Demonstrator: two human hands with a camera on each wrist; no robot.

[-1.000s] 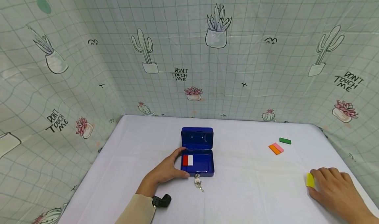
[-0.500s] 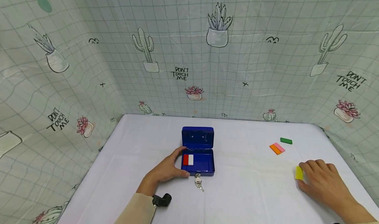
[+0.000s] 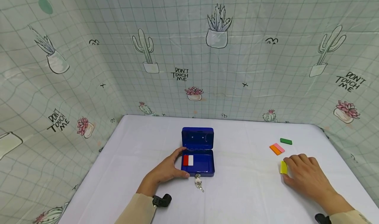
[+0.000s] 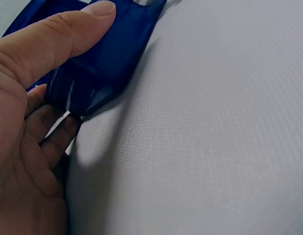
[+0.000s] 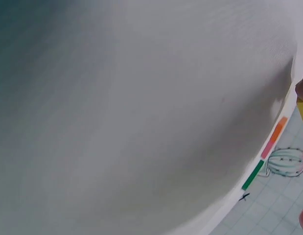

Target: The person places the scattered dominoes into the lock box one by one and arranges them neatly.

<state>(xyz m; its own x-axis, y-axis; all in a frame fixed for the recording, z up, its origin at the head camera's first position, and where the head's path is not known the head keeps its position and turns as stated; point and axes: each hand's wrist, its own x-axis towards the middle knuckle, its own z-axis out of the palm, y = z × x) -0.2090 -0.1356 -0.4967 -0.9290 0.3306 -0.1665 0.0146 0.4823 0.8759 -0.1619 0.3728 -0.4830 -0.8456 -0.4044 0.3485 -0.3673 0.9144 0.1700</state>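
The head view alone shows the whole blue box [image 3: 203, 171], lid [image 3: 197, 138] raised, with a red block [image 3: 185, 160] and a white block [image 3: 190, 160] side by side inside at its left end. The left hand [image 3: 165, 169] grips that end between thumb and fingers; the left wrist view adds lower fingers bent behind the box's corner, which the head view hides. The right hand [image 3: 306, 174] pinches a yellow block [image 3: 283, 167] over the right part of the white table [image 3: 237, 191], well apart from the box; the right wrist view catches only a sliver of that block, yet takes in the orange block [image 3: 275, 150], pink block [image 3: 279, 147] and green block [image 3: 286, 141]. Counted: one box, two hands, six blocks (two boxed, one held, three on the table). Keys [image 3: 199, 186] hang at the box's front, too small to count.
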